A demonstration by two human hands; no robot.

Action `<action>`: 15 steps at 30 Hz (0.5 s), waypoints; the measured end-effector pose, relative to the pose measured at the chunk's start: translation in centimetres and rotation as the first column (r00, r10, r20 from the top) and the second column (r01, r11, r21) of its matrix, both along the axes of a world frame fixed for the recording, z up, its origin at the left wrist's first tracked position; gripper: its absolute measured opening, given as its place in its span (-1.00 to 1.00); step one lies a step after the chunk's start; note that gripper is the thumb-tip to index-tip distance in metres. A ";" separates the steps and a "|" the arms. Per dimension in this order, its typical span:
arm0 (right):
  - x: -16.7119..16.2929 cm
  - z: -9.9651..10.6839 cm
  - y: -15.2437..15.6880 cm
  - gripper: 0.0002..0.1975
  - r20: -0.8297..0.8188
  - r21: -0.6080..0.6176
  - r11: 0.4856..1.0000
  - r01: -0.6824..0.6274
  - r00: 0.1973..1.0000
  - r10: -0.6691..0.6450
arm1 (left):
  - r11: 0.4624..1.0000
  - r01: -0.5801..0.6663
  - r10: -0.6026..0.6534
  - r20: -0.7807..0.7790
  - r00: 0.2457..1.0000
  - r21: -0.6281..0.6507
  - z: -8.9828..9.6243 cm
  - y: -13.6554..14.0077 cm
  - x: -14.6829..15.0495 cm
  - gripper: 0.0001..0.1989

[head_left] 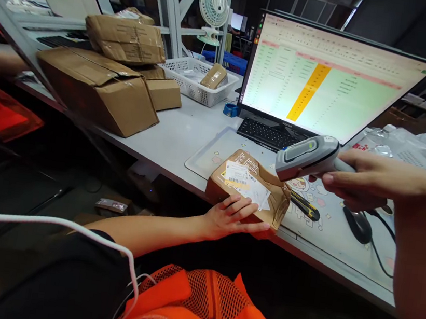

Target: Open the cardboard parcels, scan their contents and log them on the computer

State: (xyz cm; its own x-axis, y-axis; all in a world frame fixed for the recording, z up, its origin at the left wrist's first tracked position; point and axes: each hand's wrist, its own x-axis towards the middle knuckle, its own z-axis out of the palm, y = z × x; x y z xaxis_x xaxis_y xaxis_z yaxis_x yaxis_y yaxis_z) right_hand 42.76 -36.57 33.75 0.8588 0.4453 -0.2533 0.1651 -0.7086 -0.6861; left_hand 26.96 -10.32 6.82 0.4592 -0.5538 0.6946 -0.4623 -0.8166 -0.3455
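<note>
A brown cardboard box with a white barcode label sits at the desk's near edge, its right end crumpled. My left hand lies against the near side and top edge of this box, fingers spread, not wrapped round it. In my right hand is a grey-and-white barcode scanner, gripped by its handle. The scanner's head hangs above the mat, just right of the box and tilted toward it. A yellow-and-black utility knife lies on the mat beside the box, partly hidden by it.
Behind the mat stand a monitor and keyboard. Stacked cartons, a white basket and blue tape roll occupy the left and back. A corded mouse lies right. A white cable crosses my left side.
</note>
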 end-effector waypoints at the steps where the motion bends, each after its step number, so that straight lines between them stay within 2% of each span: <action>1: -0.1 -0.2 0.3 -0.48 -0.144 -0.005 0.996 -0.090 0.986 0.089 | 1.000 0.011 -0.011 -0.038 0.999 0.007 0.1 0.2 -0.1 -0.32; 3: 0.2 -1.2 0.0 -0.44 -0.308 0.026 0.984 -0.177 0.935 0.176 | 0.999 0.036 -0.036 -0.085 0.996 -0.008 1.2 1.1 -0.1 -0.25; 4: 0.7 -2.1 -0.5 -0.43 -0.283 0.038 0.987 -0.157 0.945 0.162 | 0.998 0.053 -0.056 -0.099 0.994 -0.033 2.2 1.8 -0.1 -0.20; 7: 2.8 -6.2 -2.5 -0.45 0.007 -0.039 0.999 -0.036 0.999 0.037 | 0.984 0.059 -0.090 -0.186 0.978 -0.167 7.3 4.7 0.4 0.06; 9: 4.6 -9.8 -3.7 -0.51 0.237 -0.174 0.982 0.078 0.971 -0.035 | 0.970 -0.024 -0.054 -0.307 0.950 -0.244 11.8 6.8 0.9 0.20; 10: 5.3 -11.6 -4.1 -0.56 0.337 -0.241 0.958 0.155 0.939 -0.067 | 0.964 -0.074 -0.029 -0.377 0.926 -0.256 14.0 7.6 1.4 0.21; 12: 6.4 -15.1 -4.6 -0.56 0.464 -0.362 0.882 0.302 0.879 -0.111 | 0.958 -0.158 0.008 -0.528 0.849 -0.239 17.6 8.8 2.8 0.12; 13: 6.7 -16.7 -4.8 -0.51 0.493 -0.400 0.842 0.361 0.860 -0.134 | 0.959 -0.191 0.024 -0.610 0.792 -0.211 18.9 9.1 3.7 0.06; 15: 6.8 -19.3 -4.9 -0.40 0.506 -0.442 0.788 0.429 0.844 -0.175 | 0.964 -0.230 0.050 -0.764 0.643 -0.130 20.0 9.2 6.0 -0.01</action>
